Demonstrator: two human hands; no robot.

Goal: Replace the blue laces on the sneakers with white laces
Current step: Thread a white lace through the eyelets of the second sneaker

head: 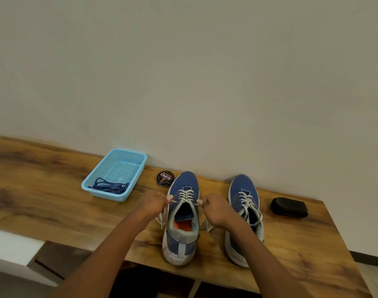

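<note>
Low in the middle of the frame, the left hand [154, 202] and the right hand [213, 209] each pinch an end of the white lace [187, 195] on the left sneaker [181, 222]. The blue laces [109, 187] lie in the basket [132, 154] at center left.

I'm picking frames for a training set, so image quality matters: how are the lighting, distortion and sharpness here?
Head view: soft, even light with no glare; the sneakers cast faint shadows on the table. The wide lens bows the table's edge. Both hands, left hand and right hand, look sharp, and so does the polish tin, whose label reads clearly.
</note>
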